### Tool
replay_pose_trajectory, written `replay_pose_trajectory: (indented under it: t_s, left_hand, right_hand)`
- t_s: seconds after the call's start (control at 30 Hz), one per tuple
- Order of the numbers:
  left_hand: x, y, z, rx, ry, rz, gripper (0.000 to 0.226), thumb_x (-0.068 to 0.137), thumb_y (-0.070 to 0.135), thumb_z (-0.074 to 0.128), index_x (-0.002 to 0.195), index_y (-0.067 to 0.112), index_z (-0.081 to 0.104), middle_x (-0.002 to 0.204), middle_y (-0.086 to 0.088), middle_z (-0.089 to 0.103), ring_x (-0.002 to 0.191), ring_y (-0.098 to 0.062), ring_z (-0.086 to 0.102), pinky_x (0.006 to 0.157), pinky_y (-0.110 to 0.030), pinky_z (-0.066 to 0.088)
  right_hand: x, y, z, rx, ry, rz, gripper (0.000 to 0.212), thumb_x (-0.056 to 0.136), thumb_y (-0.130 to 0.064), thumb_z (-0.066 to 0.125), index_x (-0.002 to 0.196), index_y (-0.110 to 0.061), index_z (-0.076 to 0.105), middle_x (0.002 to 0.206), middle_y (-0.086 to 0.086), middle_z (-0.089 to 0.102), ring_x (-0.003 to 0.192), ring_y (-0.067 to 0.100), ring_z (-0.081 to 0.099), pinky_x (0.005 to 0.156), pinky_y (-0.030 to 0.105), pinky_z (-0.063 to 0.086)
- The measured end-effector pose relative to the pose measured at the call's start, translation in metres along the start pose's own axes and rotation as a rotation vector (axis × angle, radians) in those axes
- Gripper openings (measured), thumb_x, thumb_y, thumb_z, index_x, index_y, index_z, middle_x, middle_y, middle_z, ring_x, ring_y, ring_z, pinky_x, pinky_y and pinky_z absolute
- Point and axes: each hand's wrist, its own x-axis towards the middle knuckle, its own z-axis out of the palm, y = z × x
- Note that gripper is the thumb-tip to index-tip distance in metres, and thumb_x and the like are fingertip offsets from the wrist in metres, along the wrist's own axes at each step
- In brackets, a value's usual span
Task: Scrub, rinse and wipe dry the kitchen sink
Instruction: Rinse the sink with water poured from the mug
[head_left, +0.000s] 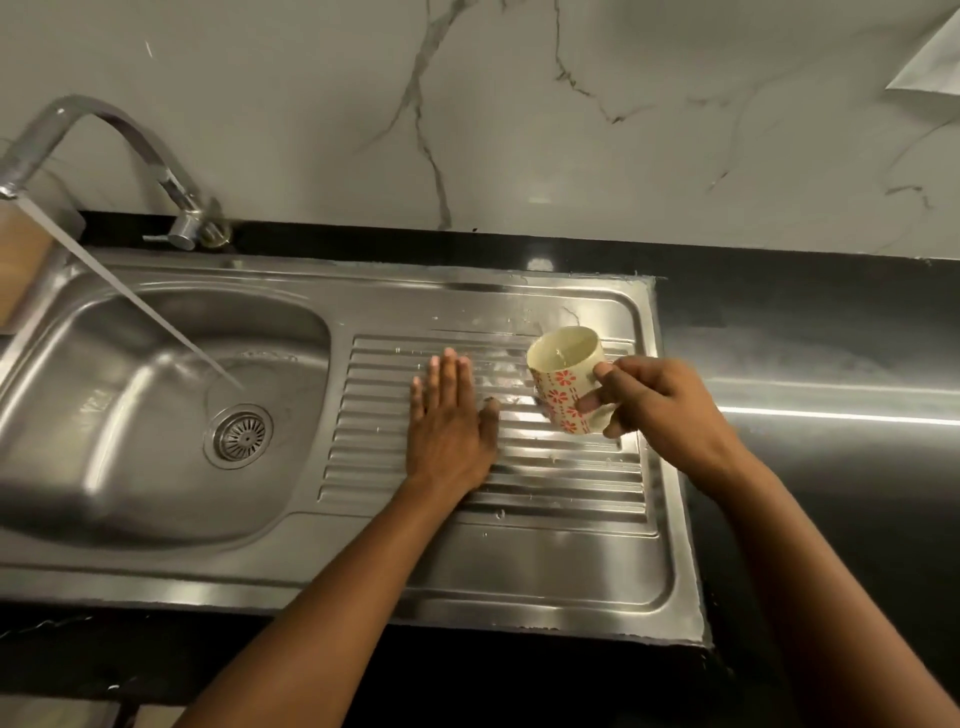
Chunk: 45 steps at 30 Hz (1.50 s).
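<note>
**Left palm flat on the drainer, mug in my right**

At the far left a wooden block (21, 270) sits at the edge of the view, partly cut off. Above it the chrome tap (104, 130) arches out from the back ledge. A slanting stream of water (135, 301) falls from its spout into the basin (104, 441), landing just above the round strainer (240, 435). The basin is the left half of the steel kitchen sink (467, 582), which is set into a black countertop (831, 493) under a white, grey-veined wall (519, 104).

To the right of the basin lies the ribbed drainboard (545, 493), wet with scattered drops. My left hand (449, 421) rests palm down on its ribs, released. Its fingers are straight and close together, the thumb spread to the side, and it holds nothing.

Just to the right of it my right hand (660, 405) grasps a cream mug (566, 379) printed with red flowers. My fingers curl round its side and the thumb presses near the rim (the handle is hidden behind my fingers). The mug is tilted, mouth turned up and to the left, over the far right part of the ribs. Whether its base touches the steel I cannot tell. The two hands are near each other but apart.

Beyond the sink's right rim, the countertop shows a bright streak of reflected light.
</note>
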Motion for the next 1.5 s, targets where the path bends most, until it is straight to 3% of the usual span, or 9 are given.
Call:
replay_pose_trajectory:
  t_s: [0.13,0.23,0.33,0.53,0.73,0.93,1.13,1.37,1.5]
  left_hand:
    - [-0.001,0.024,-0.004,-0.016,0.003,0.011,0.072,0.109,0.052,0.006,0.165,0.012,-0.012,0.172,-0.01,-0.021,0.159,-0.028,-0.02,0.13,-0.052,-0.006]
    - [0.016,0.073,0.002,-0.063,-0.006,0.268,0.073,0.106,0.04,0.031,0.167,0.011,0.003,0.175,-0.012,-0.006,0.161,-0.032,-0.009,0.129,-0.058,0.005]
    - [0.048,0.125,0.01,-0.078,-0.091,0.454,0.087,0.103,0.045,0.05,0.168,0.014,0.001,0.175,-0.009,-0.009,0.161,-0.028,-0.015,0.13,-0.053,-0.005]
    - [0.098,0.171,0.022,-0.003,-0.149,0.392,0.065,0.111,0.046,0.012,0.167,0.019,-0.006,0.175,-0.003,-0.01,0.161,-0.023,-0.013,0.13,-0.05,-0.004]
    - [0.107,0.104,0.008,0.003,-0.057,0.253,0.064,0.11,0.047,0.009,0.167,0.021,-0.001,0.175,-0.004,-0.005,0.161,-0.025,-0.008,0.131,-0.048,-0.001]
    - [0.092,-0.047,-0.031,-0.009,0.099,-0.067,0.066,0.108,0.048,0.004,0.167,0.018,0.0,0.175,-0.005,-0.003,0.162,-0.024,-0.001,0.132,-0.049,0.009]
    - [0.071,-0.148,-0.061,0.062,0.035,-0.262,0.067,0.11,0.047,0.007,0.167,0.013,-0.002,0.176,-0.007,-0.008,0.162,-0.023,-0.007,0.131,-0.048,-0.002]
    - [0.001,-0.004,-0.024,-0.003,0.067,0.075,0.065,0.11,0.038,0.019,0.167,0.009,0.004,0.175,-0.011,-0.005,0.162,-0.03,-0.006,0.131,-0.05,-0.001]
    - [-0.043,0.114,0.012,-0.098,-0.033,0.342,0.076,0.103,0.036,0.044,0.165,0.007,0.011,0.174,-0.012,0.017,0.162,-0.028,0.009,0.132,-0.049,0.006]
  right_hand:
    - [-0.031,0.006,-0.007,0.191,0.057,-0.03,0.034,0.109,-0.027,0.05,0.102,-0.008,0.077,0.1,0.007,0.08,0.069,0.036,0.063,0.084,0.059,0.059]
    - [-0.051,0.013,-0.019,0.186,0.127,-0.05,0.035,0.106,-0.03,0.052,0.097,-0.008,0.076,0.095,0.009,0.079,0.072,0.04,0.064,0.081,0.06,0.058]
    - [-0.066,0.024,-0.036,0.151,0.19,-0.063,0.034,0.101,-0.033,0.053,0.092,-0.011,0.077,0.09,0.012,0.077,0.074,0.038,0.065,0.072,0.059,0.056]
    - [-0.085,0.041,-0.056,0.105,0.304,-0.023,0.029,0.098,-0.035,0.052,0.093,-0.026,0.079,0.092,0.007,0.077,0.074,0.027,0.069,0.071,0.048,0.056]
    - [-0.074,0.037,-0.041,0.21,0.284,-0.029,0.033,0.098,-0.03,0.051,0.091,-0.012,0.078,0.093,0.012,0.076,0.075,0.033,0.064,0.07,0.039,0.057]
    - [-0.059,0.029,-0.012,0.291,0.223,-0.064,0.035,0.102,-0.024,0.05,0.098,0.001,0.075,0.097,0.012,0.078,0.066,0.029,0.06,0.068,0.036,0.057]
    - [-0.057,0.025,0.005,0.313,0.203,-0.043,0.036,0.105,-0.026,0.05,0.098,-0.003,0.077,0.1,0.011,0.078,0.066,0.028,0.058,0.069,0.031,0.057]
    - [-0.078,0.014,-0.001,0.319,0.252,-0.051,0.034,0.105,-0.023,0.05,0.096,-0.004,0.076,0.099,0.011,0.078,0.071,0.032,0.058,0.072,0.045,0.055]
    - [-0.095,0.017,-0.014,0.278,0.269,-0.075,0.034,0.101,-0.029,0.05,0.097,-0.007,0.076,0.099,0.012,0.078,0.075,0.04,0.06,0.066,0.031,0.057]
